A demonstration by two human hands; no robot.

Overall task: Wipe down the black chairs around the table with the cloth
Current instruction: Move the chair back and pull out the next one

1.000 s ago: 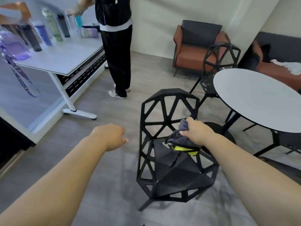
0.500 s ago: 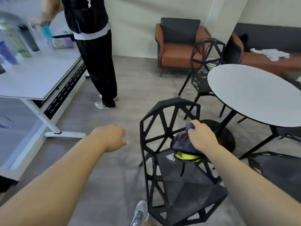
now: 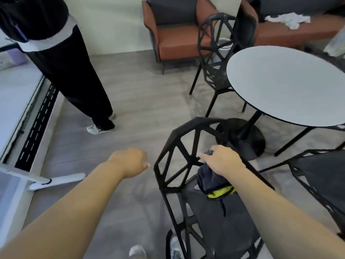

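Against the backrest of the nearest black chair (image 3: 197,119), the dark cloth (image 3: 211,179) with its yellow edge hangs bunched under the right hand (image 3: 222,160), whose fingers curl over it. Left of that chair, the left hand (image 3: 130,162) hovers loosely curled, holding nothing. Beyond the chair stand the round table (image 3: 283,85) and a second black chair (image 3: 211,71).

Even, soft indoor light, fairly bright; the round white tabletop (image 3: 285,85) carries only a pale, uniform sheen. Diffuse shadows lie on the grey wood-look floor (image 3: 130,101) beside and under the black lattice-backed chair (image 3: 190,158). Wide-angle bending at the edges; whole frame slightly soft, worst at the white desk (image 3: 16,101) on the left.
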